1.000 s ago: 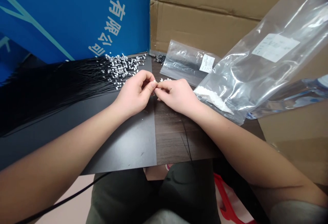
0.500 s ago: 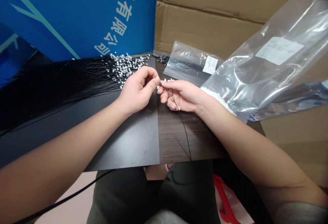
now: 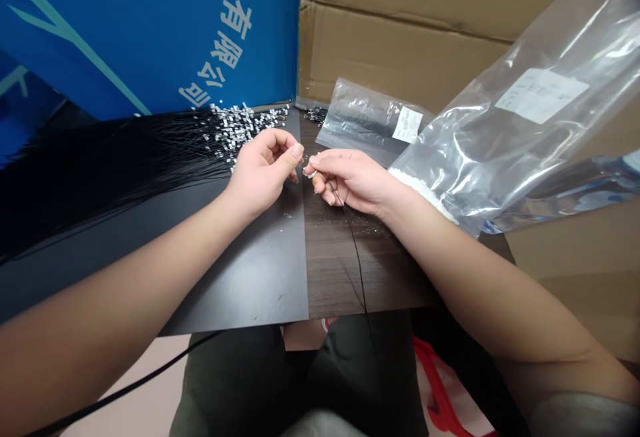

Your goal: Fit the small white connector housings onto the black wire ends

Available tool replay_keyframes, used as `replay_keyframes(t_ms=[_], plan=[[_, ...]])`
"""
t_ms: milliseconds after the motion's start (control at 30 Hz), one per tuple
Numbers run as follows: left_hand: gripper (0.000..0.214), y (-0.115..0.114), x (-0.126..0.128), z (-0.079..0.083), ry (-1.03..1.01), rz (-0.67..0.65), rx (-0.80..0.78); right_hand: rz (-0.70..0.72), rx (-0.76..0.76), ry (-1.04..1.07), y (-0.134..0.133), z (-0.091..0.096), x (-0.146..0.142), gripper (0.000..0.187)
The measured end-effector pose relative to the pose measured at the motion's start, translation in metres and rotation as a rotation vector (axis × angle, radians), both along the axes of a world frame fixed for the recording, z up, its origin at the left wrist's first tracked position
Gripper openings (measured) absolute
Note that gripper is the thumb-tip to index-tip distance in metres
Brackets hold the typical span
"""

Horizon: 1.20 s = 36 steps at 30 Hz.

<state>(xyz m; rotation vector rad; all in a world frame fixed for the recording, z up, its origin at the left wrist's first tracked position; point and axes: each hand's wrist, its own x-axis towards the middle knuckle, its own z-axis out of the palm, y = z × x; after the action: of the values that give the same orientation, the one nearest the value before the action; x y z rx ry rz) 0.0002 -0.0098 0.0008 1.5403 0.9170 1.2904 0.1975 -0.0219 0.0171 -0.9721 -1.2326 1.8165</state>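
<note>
A thin black wire runs from the fingers of my right hand down across the table and past its front edge. The right thumb and fingers are pinched on the wire near its upper end. A small white piece shows at those fingertips; whether it is on the wire I cannot tell. Just to the left, my left hand has thumb and index finger pressed together, a small gap away from the right one. Whatever it may hold is too small to make out.
Behind my left hand lies a big bundle of black wires with white connectors at their ends. A flat plastic bag and a large clear bag with white pieces stand right. Blue panel and cardboard close the back.
My hands were touching at the fingertips and have come apart, the left moving slightly left. The wire stays in my right hand. The whole view has shifted a little.
</note>
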Motion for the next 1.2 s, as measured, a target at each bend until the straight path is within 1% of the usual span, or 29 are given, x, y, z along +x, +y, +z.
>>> replay_keyframes(t_ms=[100, 167, 300, 400, 633, 833, 1200], plan=[[0.036, 0.0057, -0.0019, -0.0045, -0.064, 0.002, -0.053, -0.084, 0.155, -0.065, 0.0010, -0.0035, 0.0014, 0.020], [0.033, 0.0075, -0.0026, -0.0058, -0.082, -0.004, -0.086, -0.112, 0.216, -0.092, 0.0015, -0.0049, 0.0022, 0.021], [0.031, 0.0064, -0.0023, -0.0043, -0.089, -0.016, -0.135, -0.110, 0.253, -0.128, 0.0016, -0.0058, 0.0027, 0.023], [0.032, 0.0049, -0.0014, -0.0025, -0.091, -0.026, -0.141, -0.093, 0.273, -0.130, 0.0011, -0.0058, 0.0024, 0.025], [0.039, 0.0035, -0.0014, -0.0027, -0.101, -0.106, -0.152, -0.098, 0.262, -0.152, 0.0003, -0.0038, 0.0013, 0.020], [0.042, 0.0032, -0.0012, -0.0027, -0.099, -0.114, -0.179, -0.156, 0.249, -0.178, -0.0002, -0.0024, -0.0001, 0.017], [0.041, 0.0037, -0.0011, -0.0031, -0.124, -0.125, -0.209, -0.174, 0.235, -0.157, 0.0011, -0.0044, -0.0001, 0.012]])
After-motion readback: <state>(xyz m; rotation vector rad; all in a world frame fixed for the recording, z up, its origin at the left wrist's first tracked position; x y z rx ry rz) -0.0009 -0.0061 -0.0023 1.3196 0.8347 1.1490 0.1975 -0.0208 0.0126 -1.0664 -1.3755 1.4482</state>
